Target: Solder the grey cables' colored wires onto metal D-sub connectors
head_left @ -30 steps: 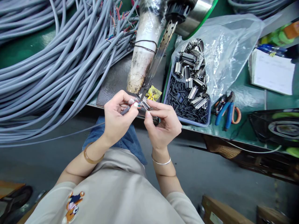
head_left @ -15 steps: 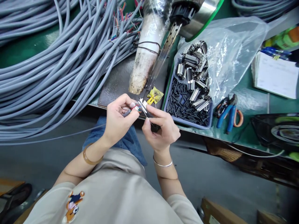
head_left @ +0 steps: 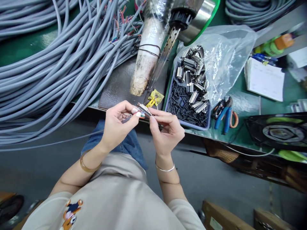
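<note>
My left hand (head_left: 117,123) is closed, thumb and forefinger pinching the stripped end of a grey cable (head_left: 126,119). Thin coloured wires (head_left: 142,114) fan out from those fingertips towards a metal multi-pin connector (head_left: 144,109). The connector's right end is pinched between thumb and fingers of my right hand (head_left: 166,131). Whether any wire is joined to a pin is too small to tell. Just beyond the connector, a soldering iron (head_left: 158,67) points down beside a wrapped, stained white tube (head_left: 146,57). A crumpled yellow piece (head_left: 157,96) lies near the iron's tip, with a thin wire standing by it.
Grey cables (head_left: 59,83) heap over the left bench. At right, a blue bin (head_left: 208,119) holds black sleeves (head_left: 183,105) and a plastic bag (head_left: 225,60) of connectors. Beyond are blue-handled cutters (head_left: 223,118), a paper pad (head_left: 265,80) and a black fan-like device (head_left: 278,131).
My right fingers have closed in on the connector's end, and the connector has tilted to show its pin row differently. The whole view has shifted slightly, moving the bench items leftward.
</note>
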### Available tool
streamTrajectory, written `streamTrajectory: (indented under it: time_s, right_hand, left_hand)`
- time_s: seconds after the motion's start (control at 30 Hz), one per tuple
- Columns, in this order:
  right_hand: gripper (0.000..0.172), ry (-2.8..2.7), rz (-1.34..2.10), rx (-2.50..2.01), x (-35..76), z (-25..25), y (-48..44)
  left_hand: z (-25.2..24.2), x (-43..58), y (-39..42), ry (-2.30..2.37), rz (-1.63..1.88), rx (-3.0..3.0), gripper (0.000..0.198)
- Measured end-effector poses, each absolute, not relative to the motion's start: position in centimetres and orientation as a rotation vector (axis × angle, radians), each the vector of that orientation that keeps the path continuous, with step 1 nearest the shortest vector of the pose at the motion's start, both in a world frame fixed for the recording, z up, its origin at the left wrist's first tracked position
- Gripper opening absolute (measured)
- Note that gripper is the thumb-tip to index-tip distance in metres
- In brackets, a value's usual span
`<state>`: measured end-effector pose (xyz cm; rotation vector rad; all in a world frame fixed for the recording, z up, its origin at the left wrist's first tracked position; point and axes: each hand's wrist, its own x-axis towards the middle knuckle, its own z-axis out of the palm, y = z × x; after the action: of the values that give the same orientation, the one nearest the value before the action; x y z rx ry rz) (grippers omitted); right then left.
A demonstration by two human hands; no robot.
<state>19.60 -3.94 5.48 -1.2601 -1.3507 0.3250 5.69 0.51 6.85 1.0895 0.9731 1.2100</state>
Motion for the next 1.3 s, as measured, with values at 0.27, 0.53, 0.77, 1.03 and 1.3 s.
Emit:
streamTrajectory:
  time_s: [0.27,0.53,0.77,1.03,1.3]
  right_hand:
    - [0.01,-1.392,0.335,-1.224,19.9,5.1,-3.7]
    - [0.008,-1.293,0.466,-1.256,20.0,5.8,-3.0]
    - [0.011,-1.361,0.358,-1.267,20.0,6.4,-2.8]
    - [0.009,-1.354,0.404,-1.253,20.0,6.0,-3.0]
    - [0.011,-1.401,0.324,-1.245,20.0,5.8,-3.0]
  left_hand:
    - [7.0,6.4,0.8,1.007,1.305,1.173,0.013]
    - [6.8,6.6,1.3,1.006,1.339,1.267,0.013]
    - [7.2,6.7,1.5,0.982,1.391,1.272,0.012]
    - [6.4,6.3,1.7,0.926,1.309,1.139,0.012]
    - [6.5,6.6,1.3,0.968,1.321,1.128,0.012]
